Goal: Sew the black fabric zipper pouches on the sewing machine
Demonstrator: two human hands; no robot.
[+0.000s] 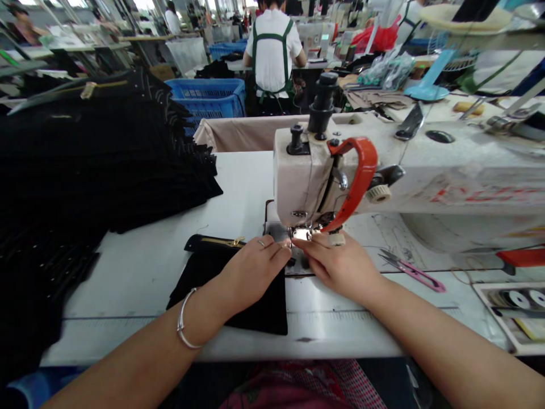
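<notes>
Head view | left hand (251, 270) presses black cloth (200, 278) flat | right hand (340, 264) pinches it beside needle (303, 228) | needle may poke your fingers

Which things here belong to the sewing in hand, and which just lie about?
In use: left hand, right hand, black zippered fabric, sewing machine.
Lying about: pink snips, stack of black garments, parts tray, blue basket.

black zippered fabric piece (238, 284) flat; zipper (223, 241) gold
</notes>
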